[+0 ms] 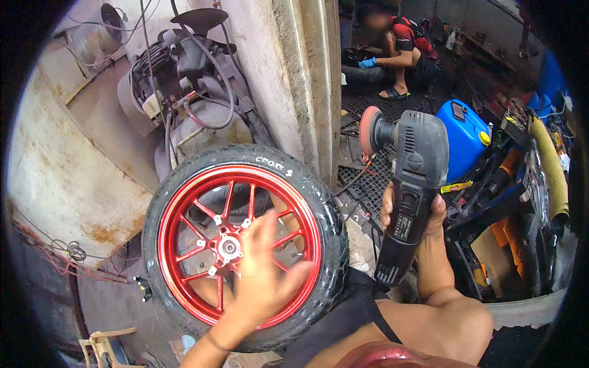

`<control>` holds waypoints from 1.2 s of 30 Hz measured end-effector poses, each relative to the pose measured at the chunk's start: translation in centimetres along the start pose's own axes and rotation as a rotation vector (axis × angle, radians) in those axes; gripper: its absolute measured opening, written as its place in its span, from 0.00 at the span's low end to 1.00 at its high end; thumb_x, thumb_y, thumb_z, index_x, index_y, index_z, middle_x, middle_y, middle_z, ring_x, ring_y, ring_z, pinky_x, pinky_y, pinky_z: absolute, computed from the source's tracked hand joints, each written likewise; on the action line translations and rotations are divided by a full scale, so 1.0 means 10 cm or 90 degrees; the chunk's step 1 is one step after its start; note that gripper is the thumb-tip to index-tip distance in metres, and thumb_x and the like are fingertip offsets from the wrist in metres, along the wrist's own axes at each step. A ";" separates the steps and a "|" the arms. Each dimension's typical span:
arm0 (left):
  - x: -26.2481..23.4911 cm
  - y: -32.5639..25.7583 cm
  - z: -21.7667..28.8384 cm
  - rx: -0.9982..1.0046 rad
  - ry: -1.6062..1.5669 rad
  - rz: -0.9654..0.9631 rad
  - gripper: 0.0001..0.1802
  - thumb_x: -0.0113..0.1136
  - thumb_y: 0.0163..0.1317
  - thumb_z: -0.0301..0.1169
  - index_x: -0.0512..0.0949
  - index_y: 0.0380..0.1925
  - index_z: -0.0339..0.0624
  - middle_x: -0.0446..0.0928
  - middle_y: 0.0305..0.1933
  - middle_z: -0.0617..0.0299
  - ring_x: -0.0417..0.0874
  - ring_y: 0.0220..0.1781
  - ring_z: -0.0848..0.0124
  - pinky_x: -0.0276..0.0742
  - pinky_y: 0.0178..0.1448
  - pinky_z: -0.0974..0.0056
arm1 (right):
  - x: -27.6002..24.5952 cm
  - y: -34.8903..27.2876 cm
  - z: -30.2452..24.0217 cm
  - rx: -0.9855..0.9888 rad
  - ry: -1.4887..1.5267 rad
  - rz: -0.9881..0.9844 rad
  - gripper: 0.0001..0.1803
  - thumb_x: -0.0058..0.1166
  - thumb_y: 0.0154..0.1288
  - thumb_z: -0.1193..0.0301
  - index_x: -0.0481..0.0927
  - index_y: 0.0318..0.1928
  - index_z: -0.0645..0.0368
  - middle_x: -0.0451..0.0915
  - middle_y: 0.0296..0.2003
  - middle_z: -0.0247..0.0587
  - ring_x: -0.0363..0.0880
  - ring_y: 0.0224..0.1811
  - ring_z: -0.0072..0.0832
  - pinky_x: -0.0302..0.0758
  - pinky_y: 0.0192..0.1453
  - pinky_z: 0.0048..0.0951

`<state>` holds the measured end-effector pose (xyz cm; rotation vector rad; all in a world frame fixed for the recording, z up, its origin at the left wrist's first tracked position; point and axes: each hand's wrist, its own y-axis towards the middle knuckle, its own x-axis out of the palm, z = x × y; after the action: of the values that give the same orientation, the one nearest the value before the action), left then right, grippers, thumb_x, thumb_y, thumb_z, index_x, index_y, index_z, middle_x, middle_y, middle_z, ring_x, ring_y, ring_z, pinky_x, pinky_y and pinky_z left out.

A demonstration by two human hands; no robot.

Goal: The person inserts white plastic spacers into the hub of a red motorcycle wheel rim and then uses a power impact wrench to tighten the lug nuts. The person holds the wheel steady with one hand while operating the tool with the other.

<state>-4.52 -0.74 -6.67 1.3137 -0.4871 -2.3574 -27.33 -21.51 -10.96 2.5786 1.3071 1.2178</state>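
Note:
My right hand (434, 221) grips a black electric polisher (419, 165) by its body, raised to the right of the wheel. The polisher's round orange pad (370, 130) points left. My left hand (267, 279), blurred by motion, is in front of the wheel with its fingers stretched out and thumb apart; it holds nothing. Behind it stands a motorcycle wheel with a glossy red spoked rim (165, 242) and a black tyre (334, 233). Part of the hub and several spokes are hidden by my left hand. I cannot tell whether that hand touches the rim.
An air compressor (205, 122) stands behind the wheel beside a pale pillar (300, 67). To the right are a blue jerrycan (457, 144) and a cluttered heap of parts (497, 221). Farther back, another person (399, 58) crouches, wearing a blue glove. A small wooden stool (107, 346) is lower left.

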 end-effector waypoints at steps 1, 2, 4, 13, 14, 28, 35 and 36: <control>0.22 0.14 0.18 0.033 -0.035 -0.013 0.58 0.76 0.47 0.40 0.51 0.71 0.31 0.57 0.69 0.39 0.68 0.67 0.47 0.65 0.69 0.48 | -0.07 -0.02 0.01 -0.006 0.005 -0.011 0.50 0.66 0.50 0.41 0.67 0.58 0.72 0.79 0.38 0.57 0.84 0.34 0.41 0.84 0.37 0.38; 0.39 0.29 0.37 0.124 -0.018 -0.005 0.62 0.77 0.44 0.45 0.49 0.71 0.27 0.55 0.71 0.35 0.60 0.72 0.43 0.58 0.74 0.47 | -0.12 -0.06 0.01 -0.009 0.001 -0.019 0.49 0.65 0.52 0.40 0.68 0.59 0.72 0.80 0.41 0.57 0.84 0.38 0.41 0.85 0.42 0.39; 0.88 0.52 0.66 0.183 -0.188 -0.047 0.66 0.75 0.46 0.49 0.43 0.72 0.25 0.46 0.74 0.29 0.53 0.74 0.36 0.55 0.75 0.46 | -0.13 -0.21 0.05 -0.088 -0.045 0.133 0.50 0.62 0.55 0.40 0.66 0.62 0.70 0.79 0.49 0.55 0.83 0.46 0.41 0.81 0.52 0.40; 1.24 0.33 0.72 0.218 -0.067 -0.069 0.44 0.68 0.52 0.47 0.65 0.64 0.32 0.62 0.68 0.36 0.75 0.59 0.47 0.77 0.58 0.54 | -0.60 -0.19 -0.24 -0.060 -0.015 0.012 0.47 0.52 0.62 0.38 0.66 0.63 0.69 0.75 0.53 0.52 0.77 0.55 0.40 0.75 0.58 0.40; 1.10 0.28 0.67 0.220 -0.074 -0.106 0.39 0.66 0.54 0.47 0.70 0.60 0.33 0.70 0.62 0.39 0.79 0.55 0.50 0.79 0.55 0.55 | -0.64 -0.19 -0.25 -0.043 -0.052 -0.005 0.44 0.54 0.63 0.41 0.66 0.62 0.69 0.76 0.51 0.51 0.78 0.52 0.39 0.78 0.55 0.39; -1.10 0.41 -1.23 -0.129 0.282 -0.358 0.34 0.67 0.59 0.51 0.74 0.50 0.29 0.79 0.50 0.42 0.79 0.55 0.50 0.73 0.59 0.54 | -2.28 -0.73 0.50 0.026 -0.457 0.435 0.28 0.66 0.61 0.64 0.73 0.57 0.65 0.78 0.51 0.42 0.77 0.51 0.32 0.72 0.61 0.34; -0.90 0.46 -1.63 -0.144 0.243 -0.780 0.56 0.66 0.36 0.75 0.75 0.43 0.27 0.79 0.43 0.38 0.78 0.51 0.44 0.67 0.64 0.50 | -2.22 -0.84 1.38 0.135 -0.934 0.486 0.48 0.71 0.54 0.56 0.63 0.64 0.77 0.76 0.56 0.60 0.75 0.58 0.47 0.68 0.64 0.38; -0.90 0.48 -1.61 -0.106 0.249 -0.774 0.56 0.68 0.35 0.73 0.74 0.45 0.27 0.79 0.44 0.38 0.77 0.52 0.44 0.67 0.63 0.50 | -2.22 -0.88 1.52 0.191 -0.982 0.479 0.52 0.72 0.52 0.54 0.61 0.65 0.79 0.76 0.55 0.66 0.75 0.59 0.52 0.69 0.63 0.39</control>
<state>14.50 -2.11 -5.91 2.3078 0.8613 -2.6905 -31.40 -26.11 -38.60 2.8381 0.1417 -1.1015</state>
